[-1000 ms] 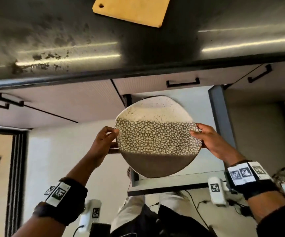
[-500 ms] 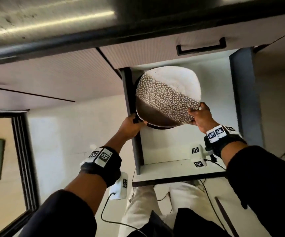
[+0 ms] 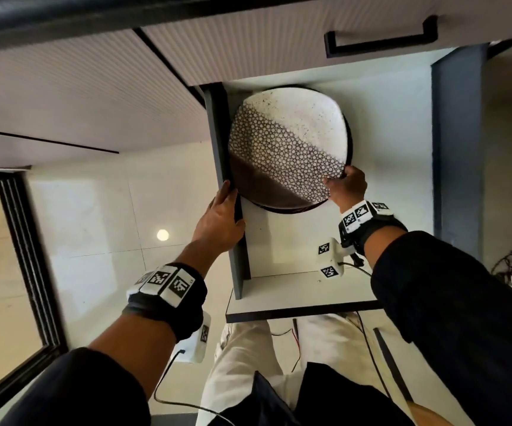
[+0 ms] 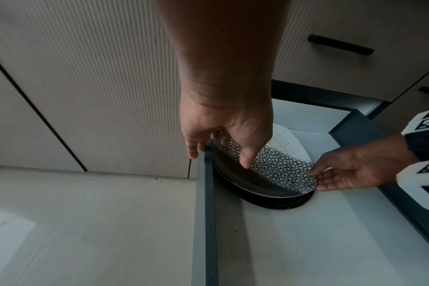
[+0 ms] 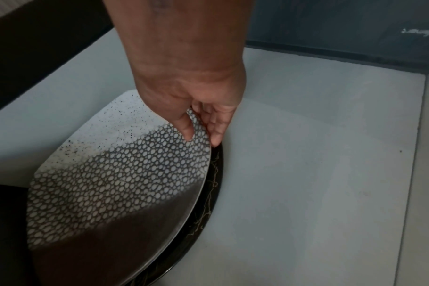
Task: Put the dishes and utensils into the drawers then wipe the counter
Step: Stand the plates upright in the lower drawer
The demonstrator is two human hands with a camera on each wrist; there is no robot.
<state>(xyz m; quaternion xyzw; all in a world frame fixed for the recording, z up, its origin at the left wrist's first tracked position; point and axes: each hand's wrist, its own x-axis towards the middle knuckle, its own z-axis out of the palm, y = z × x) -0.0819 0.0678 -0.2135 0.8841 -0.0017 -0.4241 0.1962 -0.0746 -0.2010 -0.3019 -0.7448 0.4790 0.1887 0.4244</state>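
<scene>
Lowered since a moment ago, the patterned plate (image 3: 288, 149) now sits inside the open drawer (image 3: 304, 284), over a black plate (image 4: 279, 203) already lying on the drawer floor, where earlier both hands held it in the air below the counter.

On the left, the left hand (image 3: 221, 216) straddles the drawer's grey side wall (image 4: 205, 212), fingers loose and nearly straight, its thumb just touching the patterned plate's dark edge; it grips nothing.

The plate is roundish with no clear long axis. Its white speckled part faces the cabinet, its brown part faces the person, and the dotted band runs across between them. It tilts, the right edge raised off the black plate.

On the right, the right hand (image 5: 198, 108) pinches that raised rim, thumb on top and fingers beneath. A black handle (image 3: 380, 41) on the closed drawer front sits above.
</scene>
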